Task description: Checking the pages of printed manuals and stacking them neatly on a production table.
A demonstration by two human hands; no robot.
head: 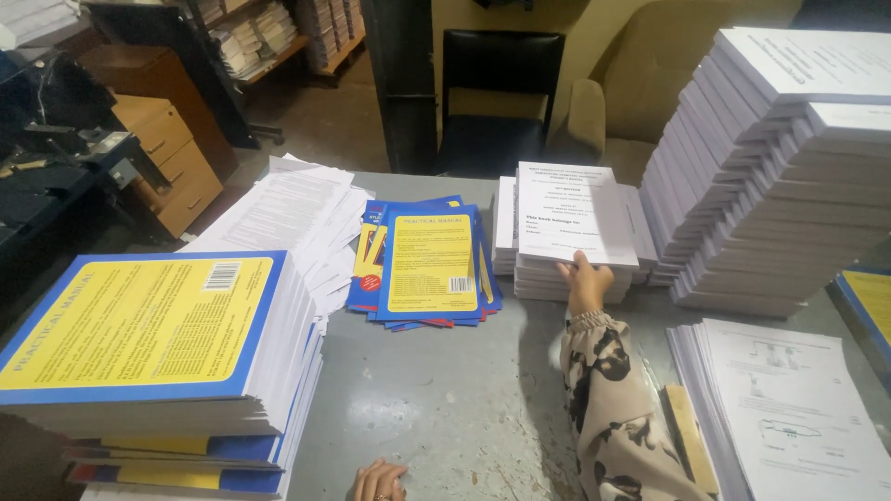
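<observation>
One hand (379,482) (left, cut off below) rests on the table (436,408).

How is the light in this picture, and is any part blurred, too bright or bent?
Head view: the grey table shows a soft glare patch; the tall white stacks look nearly overexposed; the room behind is dim; the right hand on a white booklet stack is sharp; edges curve slightly.

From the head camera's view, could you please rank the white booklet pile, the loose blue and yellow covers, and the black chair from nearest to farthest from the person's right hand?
1. White booklet pile: the right hand touches its front edge.
2. Loose blue and yellow covers: on the table, to the hand's left.
3. Black chair: beyond the table's far edge.
</observation>
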